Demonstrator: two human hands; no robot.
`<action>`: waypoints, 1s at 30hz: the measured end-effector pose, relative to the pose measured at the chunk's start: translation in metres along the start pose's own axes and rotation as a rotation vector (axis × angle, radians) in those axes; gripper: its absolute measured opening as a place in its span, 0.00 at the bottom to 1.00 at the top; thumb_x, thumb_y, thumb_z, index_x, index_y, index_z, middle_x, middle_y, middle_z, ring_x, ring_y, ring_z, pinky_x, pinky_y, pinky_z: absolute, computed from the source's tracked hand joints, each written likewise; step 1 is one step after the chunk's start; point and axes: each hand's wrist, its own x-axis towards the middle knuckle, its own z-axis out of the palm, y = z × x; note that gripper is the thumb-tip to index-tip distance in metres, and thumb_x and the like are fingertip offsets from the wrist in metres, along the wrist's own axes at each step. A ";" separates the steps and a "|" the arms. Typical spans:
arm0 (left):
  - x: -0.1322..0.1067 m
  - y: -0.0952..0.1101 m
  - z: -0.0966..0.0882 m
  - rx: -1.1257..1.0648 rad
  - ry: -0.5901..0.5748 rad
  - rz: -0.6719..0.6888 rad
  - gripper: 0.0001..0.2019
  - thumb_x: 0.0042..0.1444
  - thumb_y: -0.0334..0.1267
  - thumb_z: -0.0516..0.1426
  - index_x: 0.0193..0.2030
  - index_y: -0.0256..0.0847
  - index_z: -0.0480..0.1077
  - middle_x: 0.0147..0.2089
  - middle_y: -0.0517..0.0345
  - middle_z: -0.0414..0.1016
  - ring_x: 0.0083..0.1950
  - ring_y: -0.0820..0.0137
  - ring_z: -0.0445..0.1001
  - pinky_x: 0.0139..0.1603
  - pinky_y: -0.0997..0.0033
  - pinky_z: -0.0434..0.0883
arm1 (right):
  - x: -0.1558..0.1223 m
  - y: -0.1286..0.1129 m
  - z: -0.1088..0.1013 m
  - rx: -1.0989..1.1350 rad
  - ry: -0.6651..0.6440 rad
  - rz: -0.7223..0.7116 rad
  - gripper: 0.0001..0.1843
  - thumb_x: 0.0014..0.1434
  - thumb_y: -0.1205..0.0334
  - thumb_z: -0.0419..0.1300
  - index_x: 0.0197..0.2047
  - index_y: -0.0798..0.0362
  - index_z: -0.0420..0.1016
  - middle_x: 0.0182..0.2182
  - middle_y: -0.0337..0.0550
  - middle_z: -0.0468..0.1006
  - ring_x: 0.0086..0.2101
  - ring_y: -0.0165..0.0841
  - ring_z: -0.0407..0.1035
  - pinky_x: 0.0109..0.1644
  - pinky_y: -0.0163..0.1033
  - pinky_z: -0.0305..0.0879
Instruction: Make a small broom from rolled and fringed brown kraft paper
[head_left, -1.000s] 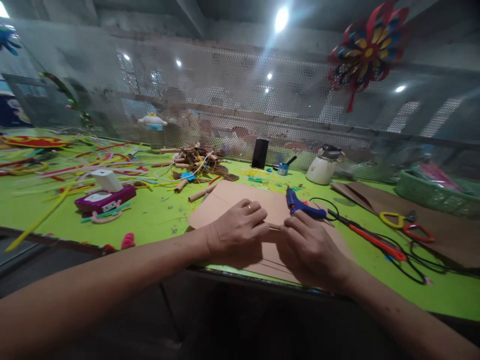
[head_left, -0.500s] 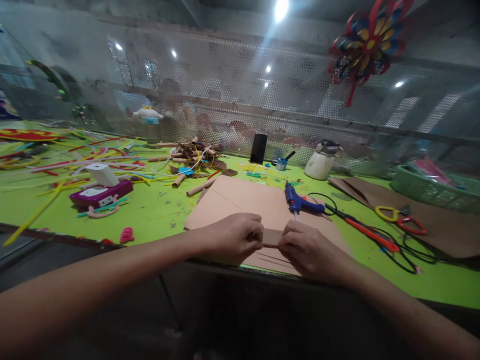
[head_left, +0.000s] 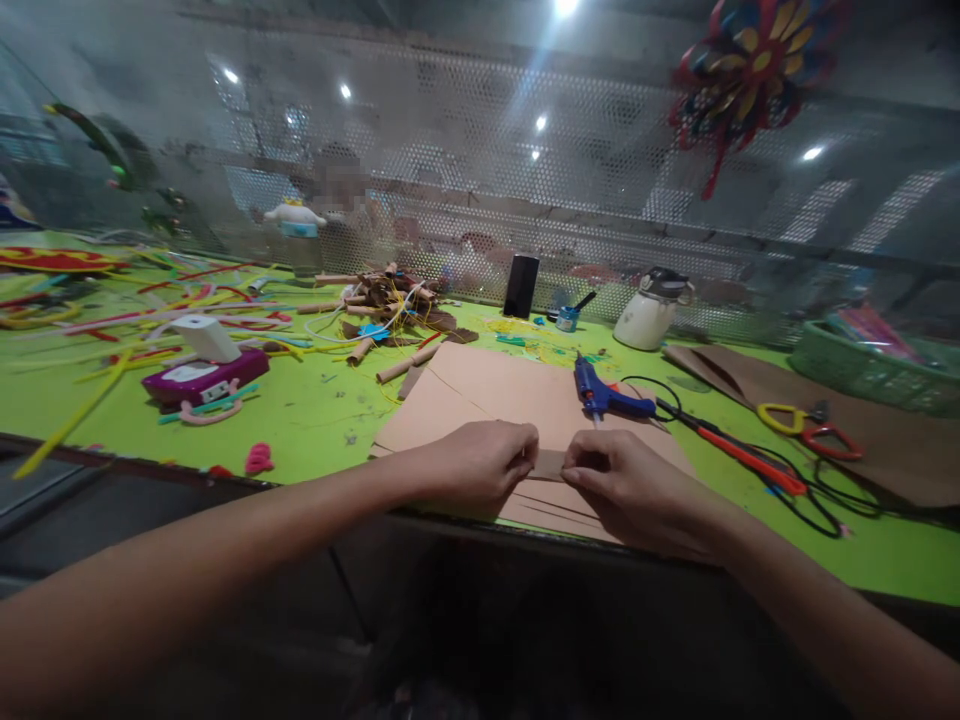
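My left hand [head_left: 484, 462] and my right hand [head_left: 626, 485] are both closed, pinching the two ends of a narrow strip of brown paper [head_left: 550, 464] held between them. They hover over a stack of brown paper sheets [head_left: 487, 395] at the near edge of the green table [head_left: 315, 420]. A blue glue gun [head_left: 600, 395] lies just behind my right hand on the sheets.
Red-handled scissors [head_left: 739, 455] and yellow and red scissors [head_left: 799, 425] lie to the right with a black cord. A purple box with a white block [head_left: 206, 370] sits left. Rolled paper scraps [head_left: 390, 315], a black phone [head_left: 520, 286], a white kettle [head_left: 649, 315] and a green basket [head_left: 870, 370] stand farther back.
Both hands pulled back toward the table's near edge and curled tighter on the strip. The view shifted slightly; nothing else on the table moved.
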 end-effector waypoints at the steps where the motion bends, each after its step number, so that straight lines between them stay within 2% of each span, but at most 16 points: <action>1: 0.000 0.000 0.000 0.016 -0.004 -0.004 0.10 0.57 0.41 0.46 0.37 0.40 0.65 0.33 0.56 0.71 0.30 0.71 0.65 0.28 0.75 0.58 | 0.002 0.002 -0.001 0.012 -0.015 0.002 0.06 0.51 0.63 0.55 0.28 0.55 0.72 0.24 0.39 0.73 0.27 0.30 0.64 0.30 0.33 0.57; 8: 0.000 0.002 -0.002 0.033 -0.035 -0.042 0.08 0.55 0.38 0.47 0.35 0.40 0.65 0.33 0.55 0.71 0.30 0.71 0.65 0.29 0.75 0.58 | 0.009 0.004 -0.006 0.049 -0.056 0.010 0.06 0.48 0.64 0.56 0.26 0.56 0.72 0.22 0.39 0.72 0.26 0.30 0.64 0.30 0.34 0.58; 14: 0.001 -0.001 -0.005 -0.025 -0.061 -0.013 0.08 0.55 0.38 0.48 0.35 0.39 0.65 0.32 0.57 0.70 0.31 0.72 0.64 0.30 0.75 0.59 | 0.006 0.006 -0.006 0.111 -0.067 0.021 0.05 0.48 0.64 0.56 0.26 0.56 0.71 0.21 0.37 0.70 0.25 0.28 0.62 0.28 0.33 0.56; 20: 0.003 -0.002 -0.005 -0.047 -0.081 -0.008 0.07 0.55 0.38 0.49 0.34 0.38 0.65 0.32 0.57 0.69 0.31 0.73 0.64 0.31 0.75 0.59 | 0.004 0.009 -0.006 0.180 -0.090 0.001 0.06 0.49 0.63 0.57 0.28 0.56 0.72 0.25 0.39 0.72 0.28 0.30 0.63 0.32 0.34 0.59; 26: 0.003 -0.002 -0.004 -0.051 -0.074 0.007 0.07 0.54 0.37 0.49 0.34 0.38 0.65 0.31 0.58 0.69 0.30 0.73 0.64 0.30 0.76 0.59 | 0.007 0.008 -0.008 0.192 -0.102 -0.017 0.05 0.47 0.64 0.57 0.25 0.56 0.70 0.21 0.37 0.69 0.25 0.28 0.61 0.30 0.33 0.57; 30: 0.003 -0.002 -0.004 -0.035 -0.084 -0.018 0.09 0.55 0.40 0.48 0.34 0.38 0.66 0.31 0.57 0.69 0.30 0.72 0.64 0.30 0.75 0.59 | 0.007 0.009 -0.007 0.235 -0.100 -0.008 0.07 0.48 0.61 0.58 0.25 0.57 0.71 0.22 0.37 0.69 0.26 0.29 0.61 0.31 0.33 0.57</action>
